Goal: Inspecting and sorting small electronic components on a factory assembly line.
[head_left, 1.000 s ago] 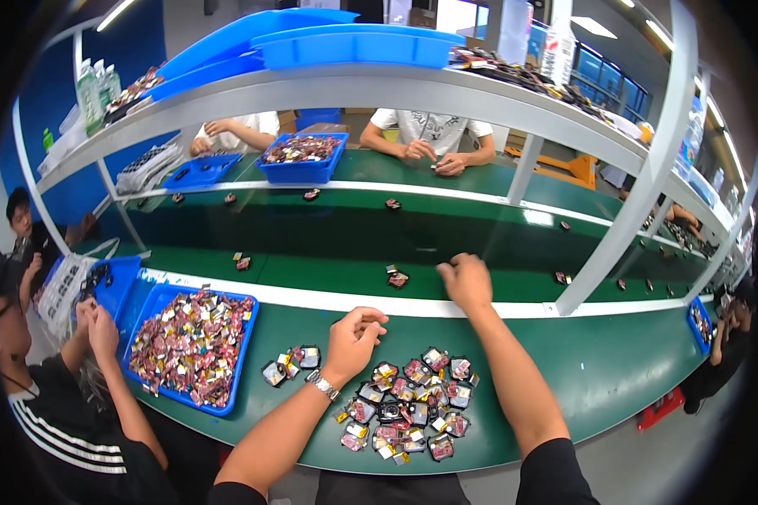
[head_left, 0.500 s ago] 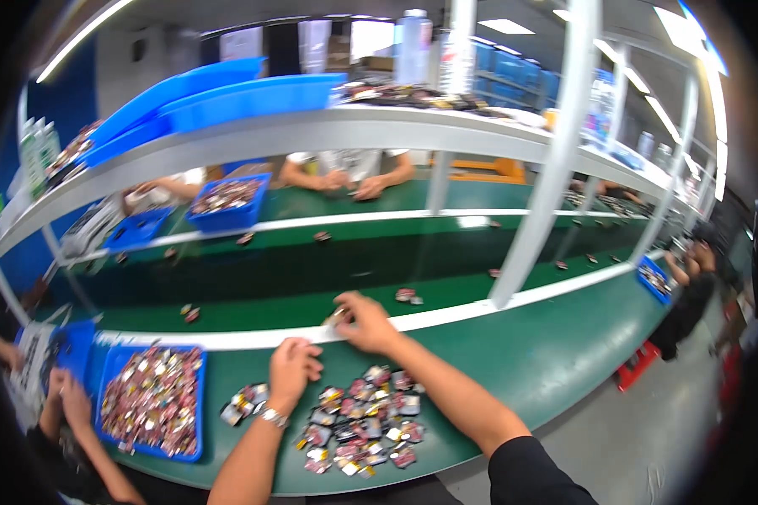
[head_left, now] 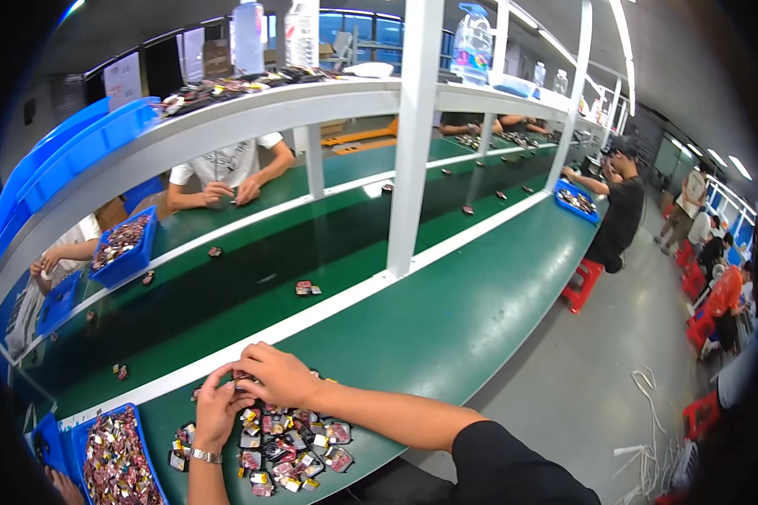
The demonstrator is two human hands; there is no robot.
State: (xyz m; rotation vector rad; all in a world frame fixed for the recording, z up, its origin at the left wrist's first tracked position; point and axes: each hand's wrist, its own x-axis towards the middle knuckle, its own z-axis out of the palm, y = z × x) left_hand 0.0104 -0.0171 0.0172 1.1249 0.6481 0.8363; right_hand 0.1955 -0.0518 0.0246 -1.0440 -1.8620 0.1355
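Observation:
My left hand, with a metal watch band at its wrist, and my right hand meet at the far end of a heap of small parts. Their fingers are bent and pinched together, hiding most of what lies between them; only a bit of reddish colour shows there. The heaped parts are palm-sized or smaller, with pink, silver, black and yellow patches. A smaller cluster of the same parts lies left of my left wrist.
A blue bin full of small parts stands at the left. Beyond the white rail, a green belt carries scattered parts. A white post rises from the rail to a shelf. Co-workers sit across the belt and farther right.
The view has swung to the right. My right hand has drawn back from the belt's edge and joined my left hand over the heap.

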